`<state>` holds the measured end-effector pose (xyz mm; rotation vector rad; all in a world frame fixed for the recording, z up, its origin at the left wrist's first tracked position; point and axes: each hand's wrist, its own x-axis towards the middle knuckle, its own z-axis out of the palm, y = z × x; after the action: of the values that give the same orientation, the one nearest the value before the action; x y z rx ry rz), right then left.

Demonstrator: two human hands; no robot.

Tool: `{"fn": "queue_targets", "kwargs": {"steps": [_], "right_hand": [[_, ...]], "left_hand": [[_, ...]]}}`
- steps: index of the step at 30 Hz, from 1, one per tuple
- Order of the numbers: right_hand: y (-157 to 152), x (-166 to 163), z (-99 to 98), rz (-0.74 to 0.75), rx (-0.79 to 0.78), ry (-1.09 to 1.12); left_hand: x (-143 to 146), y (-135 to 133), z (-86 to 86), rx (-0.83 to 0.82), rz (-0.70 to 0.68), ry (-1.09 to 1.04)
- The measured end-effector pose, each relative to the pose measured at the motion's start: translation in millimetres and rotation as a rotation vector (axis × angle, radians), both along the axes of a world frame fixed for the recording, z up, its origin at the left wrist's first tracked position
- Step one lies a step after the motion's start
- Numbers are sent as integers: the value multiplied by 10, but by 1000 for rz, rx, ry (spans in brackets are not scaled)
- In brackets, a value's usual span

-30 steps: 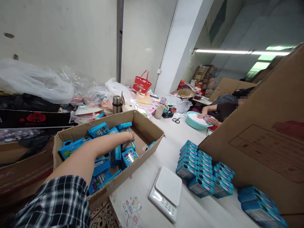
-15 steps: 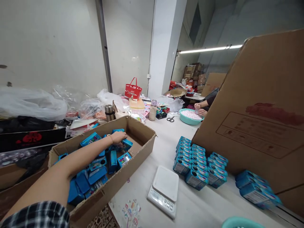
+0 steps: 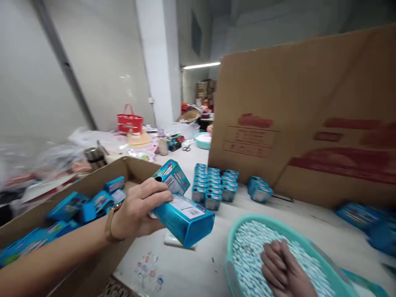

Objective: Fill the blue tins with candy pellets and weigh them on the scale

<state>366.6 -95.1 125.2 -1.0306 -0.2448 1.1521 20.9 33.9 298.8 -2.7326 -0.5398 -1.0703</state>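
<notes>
My left hand [image 3: 139,212] is closed around a blue rectangular box [image 3: 181,208] with a printed label, held tilted above the white table just right of the open cardboard carton [image 3: 93,181]. That carton holds several more blue boxes [image 3: 82,206]. My right hand [image 3: 283,268] rests knuckles up in a teal basin [image 3: 235,235] filled with small pale blue-white pieces [image 3: 256,245]; its fingers are curled into the pieces, and what they hold is hidden.
Several blue boxes [image 3: 213,183] stand in rows on the white table [image 3: 198,268], in front of a big upright cardboard sheet [image 3: 297,111]. Stickers [image 3: 148,268] lie by the near edge. A steel flask [image 3: 94,154], red basket [image 3: 130,122], scissors [image 3: 186,148] and a second teal basin [image 3: 202,140] sit farther back.
My left hand came out of the carton with a blue box and moved right over the table. The view swung right and down, bringing the teal basin and my right hand into sight.
</notes>
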Motion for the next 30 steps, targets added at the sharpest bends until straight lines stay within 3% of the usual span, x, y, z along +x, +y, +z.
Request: {"fn": "queue_targets", "kwargs": {"steps": [2,6,9,12,15,18,23,26,30], "right_hand": [[-64,26,-19,59,82,21],[-262,186,-82,-75,92,-87],[-404,302,-87,-110,108,-172],[-440,396,-57,-134,115,-232],[-369,482,-31,-171,103,-233],[-266,540,-34,-201,81,-213],[-230,563,-107,-211,15,-250],[-270,554,-131,-203,-29,-253],[-229,379,-93,-286,-32,-102]], "left_hand": [[441,-84,41,-247,-71,-84],[1270,-110,34,-927,-158,-70],[1784,-19,-132,-1375,-235,8],[2152,95,-371,-1587,-199,139],[2392,158,-520,-1603,-163,318],[2582,148,-535,-1500,-150,504],[2835,84,-479,-1005,-101,675],[2825,39,-479,-854,-143,633],[2619,-92,-590,-906,-331,274]]}}
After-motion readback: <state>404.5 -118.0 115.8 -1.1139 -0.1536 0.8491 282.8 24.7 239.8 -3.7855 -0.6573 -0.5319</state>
